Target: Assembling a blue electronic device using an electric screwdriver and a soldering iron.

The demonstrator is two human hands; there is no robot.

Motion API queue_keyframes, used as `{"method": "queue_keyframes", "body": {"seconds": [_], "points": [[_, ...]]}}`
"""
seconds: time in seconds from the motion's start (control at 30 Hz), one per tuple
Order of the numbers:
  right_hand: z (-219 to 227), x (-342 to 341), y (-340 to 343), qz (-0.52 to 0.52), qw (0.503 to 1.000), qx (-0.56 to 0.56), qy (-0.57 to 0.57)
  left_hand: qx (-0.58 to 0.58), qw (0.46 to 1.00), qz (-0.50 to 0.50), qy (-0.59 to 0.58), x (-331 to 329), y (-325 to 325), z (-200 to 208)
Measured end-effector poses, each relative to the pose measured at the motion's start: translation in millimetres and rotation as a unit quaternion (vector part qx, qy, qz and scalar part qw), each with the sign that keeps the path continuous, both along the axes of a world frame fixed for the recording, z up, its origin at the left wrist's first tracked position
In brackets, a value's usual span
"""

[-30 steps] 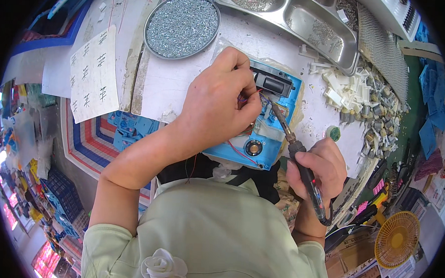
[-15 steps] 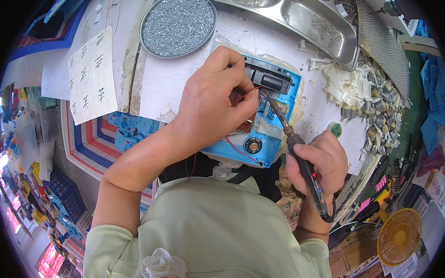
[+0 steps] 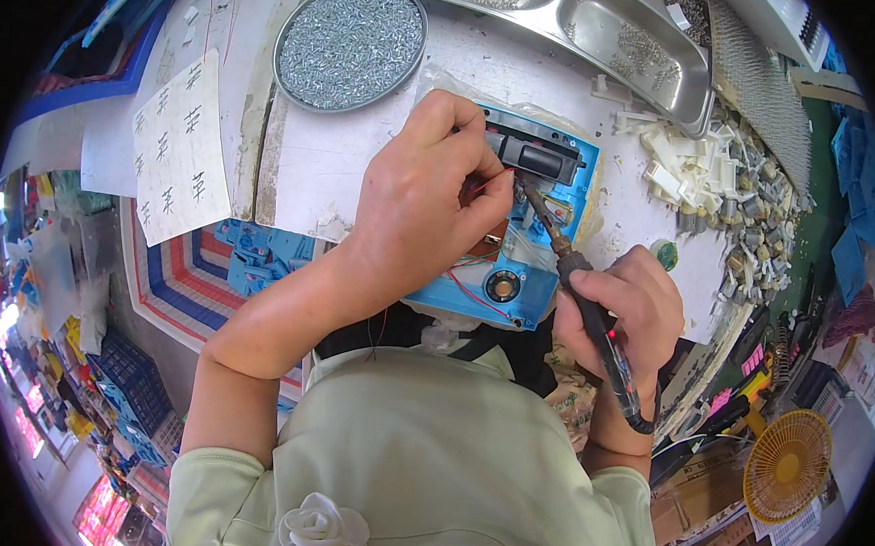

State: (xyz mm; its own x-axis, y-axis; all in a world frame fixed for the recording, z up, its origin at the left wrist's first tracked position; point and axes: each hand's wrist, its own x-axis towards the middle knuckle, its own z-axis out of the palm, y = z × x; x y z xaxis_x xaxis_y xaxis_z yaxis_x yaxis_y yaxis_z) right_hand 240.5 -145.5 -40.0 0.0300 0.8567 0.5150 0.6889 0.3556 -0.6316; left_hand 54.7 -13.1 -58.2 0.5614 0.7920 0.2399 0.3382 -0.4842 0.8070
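A blue plastic casing (image 3: 556, 205) lies on the table in front of me, with a black part (image 3: 535, 160), a round speaker (image 3: 502, 286) and thin wires inside. Over its left side, my left hand (image 3: 427, 180) pinches a thin red wire (image 3: 509, 174) between thumb and forefinger. In my right hand (image 3: 631, 316) is a soldering iron (image 3: 592, 314), gripped by its black handle. Its metal tip meets the spot just beside my left fingertips, next to the black part. My left hand hides part of the casing and a brown board (image 3: 491, 241).
A round dish of small screws (image 3: 350, 47) stands at the back left, beside a handwritten sheet (image 3: 181, 150). A metal compartment tray (image 3: 633, 52) sits at the back. White plastic parts and small motors (image 3: 747, 228) are heaped on the right. A yellow fan (image 3: 787, 459) is at lower right.
The soldering iron and my right hand have shifted very slightly, the tip staying by my left fingertips. The whole view has moved a little. Both grips are the same.
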Motion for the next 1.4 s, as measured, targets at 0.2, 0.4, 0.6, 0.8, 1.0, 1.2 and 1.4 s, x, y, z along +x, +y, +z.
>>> {"method": "queue_keyframes", "body": {"seconds": [0.2, 0.4, 0.6, 0.8, 1.0, 1.2, 1.4], "points": [[1, 0, 2, 0.002, 1.0, -0.006, 0.002, 0.019, 1.0, -0.004, 0.002, 0, 0, 1], [1, 1, 3, 0.003, 1.0, -0.005, 0.005, 0.014, 1.0, 0.001, 0.003, 0, -1, 0], [3, 2, 4, 0.005, 1.0, -0.008, 0.006, 0.023, 1.0, 0.0, 0.008, 0, -1, 0], [3, 3, 3, 0.001, 1.0, -0.015, 0.021, 0.026, 1.0, 0.003, 0.012, 1, -1, 0], [7, 4, -6, -0.001, 0.999, -0.018, 0.027, 0.031, 0.999, 0.004, 0.011, 2, -1, 0], [8, 6, -18, -0.024, 0.999, -0.017, 0.034, 0.026, 1.0, 0.004, 0.008, 1, -2, -1], [9, 9, -25, -0.037, 0.998, -0.007, 0.046, 0.037, 0.999, 0.004, 0.011, 2, -1, 0]]}}
